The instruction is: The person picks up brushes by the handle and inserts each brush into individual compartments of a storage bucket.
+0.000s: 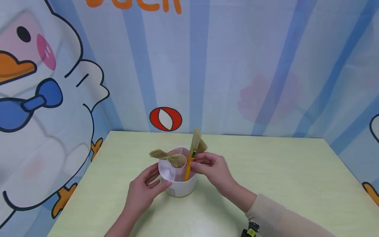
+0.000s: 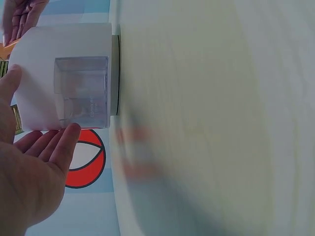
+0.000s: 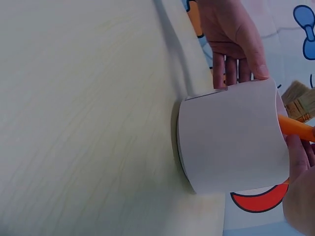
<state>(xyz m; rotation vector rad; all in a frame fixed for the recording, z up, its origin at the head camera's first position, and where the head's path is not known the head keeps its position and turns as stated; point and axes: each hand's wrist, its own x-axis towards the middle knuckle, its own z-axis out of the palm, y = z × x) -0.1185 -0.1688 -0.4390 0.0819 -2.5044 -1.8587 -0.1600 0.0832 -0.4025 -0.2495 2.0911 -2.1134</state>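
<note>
A white round pen holder (image 1: 181,189) with inner dividers and a small central cup stands upright on the table. My left hand (image 1: 143,187) holds its left side, thumb at the front rim and fingers round the wall. In my right hand (image 1: 215,169), thumb and fingers pinch the orange handle of a paintbrush (image 1: 188,169), its lower end inside the right compartment and its bristles up. Behind it shows the bristle head of another brush (image 1: 203,146). Two more brush heads (image 1: 159,154) lean out over the central cup and left rim. The left wrist view shows a clear window (image 2: 81,91) in the holder's wall.
The pale yellow table (image 1: 266,171) ends at a cloth backdrop (image 1: 225,65) with blue stripes and a cartoon duck. A dark watch-like device (image 1: 251,229) is at the right sleeve (image 1: 278,214).
</note>
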